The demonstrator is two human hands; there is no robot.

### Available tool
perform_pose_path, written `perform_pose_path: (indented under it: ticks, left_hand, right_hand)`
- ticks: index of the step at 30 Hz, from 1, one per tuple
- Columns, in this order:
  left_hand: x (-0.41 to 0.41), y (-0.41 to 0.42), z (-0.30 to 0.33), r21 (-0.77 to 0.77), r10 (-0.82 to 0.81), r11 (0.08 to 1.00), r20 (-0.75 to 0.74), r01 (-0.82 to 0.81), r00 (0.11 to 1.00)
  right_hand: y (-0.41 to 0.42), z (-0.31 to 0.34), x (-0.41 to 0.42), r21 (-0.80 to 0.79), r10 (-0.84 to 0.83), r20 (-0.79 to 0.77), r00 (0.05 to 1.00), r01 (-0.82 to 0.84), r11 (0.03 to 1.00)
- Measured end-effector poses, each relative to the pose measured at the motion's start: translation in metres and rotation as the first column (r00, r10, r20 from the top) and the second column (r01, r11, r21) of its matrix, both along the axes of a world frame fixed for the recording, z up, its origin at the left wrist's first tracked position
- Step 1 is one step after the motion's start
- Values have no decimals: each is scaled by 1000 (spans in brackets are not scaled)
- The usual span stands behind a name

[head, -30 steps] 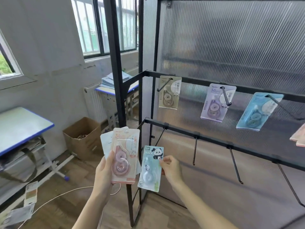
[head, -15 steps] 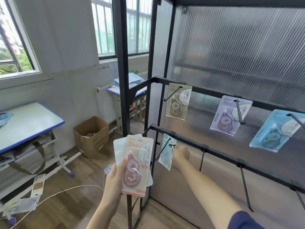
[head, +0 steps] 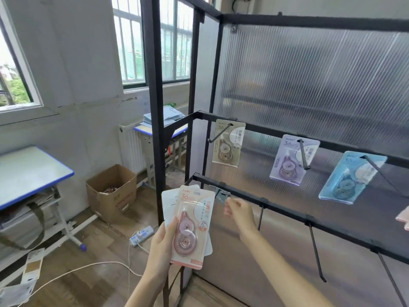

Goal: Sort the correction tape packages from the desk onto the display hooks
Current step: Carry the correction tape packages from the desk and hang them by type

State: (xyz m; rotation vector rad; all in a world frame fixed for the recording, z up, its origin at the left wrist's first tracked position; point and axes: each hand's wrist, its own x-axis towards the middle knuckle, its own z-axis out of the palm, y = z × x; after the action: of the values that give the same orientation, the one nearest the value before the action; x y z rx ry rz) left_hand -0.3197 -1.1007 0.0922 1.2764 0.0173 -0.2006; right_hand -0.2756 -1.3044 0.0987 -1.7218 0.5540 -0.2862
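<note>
Head view, display rack at right. My left hand [head: 163,242] grips a small fan of packages: the pink correction tape package [head: 192,227] faces me, thumb across its lower left edge, with at least one white-backed package [head: 169,201] behind it. My right hand [head: 238,212] reaches to the leftmost hook of the lower rail [head: 285,209], fingers curled at a blurred, edge-on package [head: 222,196] that hangs at or just beside that hook; I cannot tell whether the fingers pinch it or have let go, nor whether the card hole sits on the hook.

On the upper rail, three hooks each carry a package: a beige package [head: 228,144], a lilac package [head: 292,162] and a blue package [head: 349,177]. A pink edge [head: 402,218] at the right border suggests a further hung item, mostly out of frame. The other lower hooks in view, such as the bare hook [head: 317,253], carry nothing.

Judgement of progress: the sort is partly done; several colours are placed, one package is at the point of being hung, and at least two are left in my left hand. The blue-edged desk [head: 33,171] at left shows no packages on the part in view, though much of it is cut off. Next the pink package would need its own hook
</note>
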Motion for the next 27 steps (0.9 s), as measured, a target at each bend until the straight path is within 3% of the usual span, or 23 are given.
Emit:
perform_pose_path:
  ticks: [5,10,15,21,27]
  left_hand:
    - [-9,-16,1,22,-124,992,33,123,992]
    - [-27,-45,7,49,-247,968,74,244,966]
    - [-50,-77,13,24,-356,934,98,356,929]
    - [-80,-120,20,24,-408,912,141,408,902]
    - [-114,-174,25,59,-407,913,125,403,905]
  right_hand:
    - [5,33,-74,115,38,176,984,-59,992]
    - [1,55,-134,-29,78,177,981,-74,997]
    - [-22,60,-167,-59,-32,211,977,45,997]
    - [-72,68,-215,100,-260,258,930,242,965]
    - [-133,111,-285,105,-288,331,899,268,958]
